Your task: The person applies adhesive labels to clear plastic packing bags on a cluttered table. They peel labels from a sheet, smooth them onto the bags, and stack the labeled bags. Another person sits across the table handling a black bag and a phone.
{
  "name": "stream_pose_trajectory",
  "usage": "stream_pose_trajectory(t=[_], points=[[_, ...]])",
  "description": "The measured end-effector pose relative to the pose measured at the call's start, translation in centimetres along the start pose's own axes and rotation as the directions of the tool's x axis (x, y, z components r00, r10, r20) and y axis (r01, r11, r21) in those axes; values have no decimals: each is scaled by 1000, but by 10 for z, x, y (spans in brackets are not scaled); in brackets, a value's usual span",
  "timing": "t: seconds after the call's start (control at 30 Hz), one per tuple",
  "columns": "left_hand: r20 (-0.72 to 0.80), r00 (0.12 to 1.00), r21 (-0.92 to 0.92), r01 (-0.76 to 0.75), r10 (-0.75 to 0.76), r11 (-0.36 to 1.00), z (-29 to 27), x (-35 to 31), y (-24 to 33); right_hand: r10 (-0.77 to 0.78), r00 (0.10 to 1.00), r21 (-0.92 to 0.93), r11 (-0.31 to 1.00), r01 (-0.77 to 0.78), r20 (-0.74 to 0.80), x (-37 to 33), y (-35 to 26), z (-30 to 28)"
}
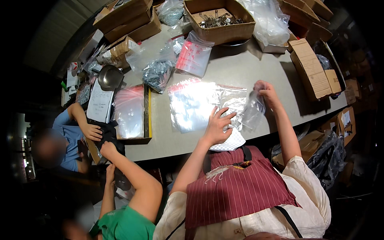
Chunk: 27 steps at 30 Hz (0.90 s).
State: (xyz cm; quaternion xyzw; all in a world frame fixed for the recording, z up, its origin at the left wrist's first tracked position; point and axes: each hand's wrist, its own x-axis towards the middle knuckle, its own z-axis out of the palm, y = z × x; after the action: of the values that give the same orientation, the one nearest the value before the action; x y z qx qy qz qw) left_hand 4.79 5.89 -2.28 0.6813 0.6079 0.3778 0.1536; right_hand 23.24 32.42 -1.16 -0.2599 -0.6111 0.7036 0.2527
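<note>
My right hand [267,93] is closed on the top of a clear plastic bag [253,112], which hangs down at the right of the flat bags. My left hand [219,127] has its fingers spread and lies at the lower edge of a clear zip bag [232,98]. To its left a spread stack of clear zip bags [194,105] with reddish top edges reflects the light. Beneath my left wrist, a white patterned sheet [231,142] sits at the table's front edge. Whether anything is inside the held bag I cannot make out.
A cardboard box of small metal parts [220,22] stands at the back. Left are a box of zip bags [132,114], a metal scoop [110,77] and a bag of metal pieces [158,75]. An open carton [310,70] stands right. Two other people sit at left.
</note>
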Motion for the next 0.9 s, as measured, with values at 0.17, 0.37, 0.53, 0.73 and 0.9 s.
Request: stream_pose_trajectory(t=[0.17, 0.37, 0.53, 0.73, 0.9], points=[[-9, 1000, 5, -12, 12, 1000, 4, -2, -5, 10, 997, -715, 698, 52, 82, 13, -5, 47], [-99, 995, -4, 18, -18, 1000, 6, -5, -2, -270, 943, -898, 340, 281, 193, 18, 20, 46], [-252, 954, -59, 153, -163, 987, -6, -9, 1, -266, 959, -811, 537, 230, 96, 25, -16, 23], [-164, 973, 57, 175, -164, 983, 7, -10, -12, -517, 776, -497, 597, 630, 362, 56, -105, 113], [-175, 954, -46, 238, -242, 970, 10, -12, -16, -248, 872, 156, 967, 200, 421, 102, -136, 277]])
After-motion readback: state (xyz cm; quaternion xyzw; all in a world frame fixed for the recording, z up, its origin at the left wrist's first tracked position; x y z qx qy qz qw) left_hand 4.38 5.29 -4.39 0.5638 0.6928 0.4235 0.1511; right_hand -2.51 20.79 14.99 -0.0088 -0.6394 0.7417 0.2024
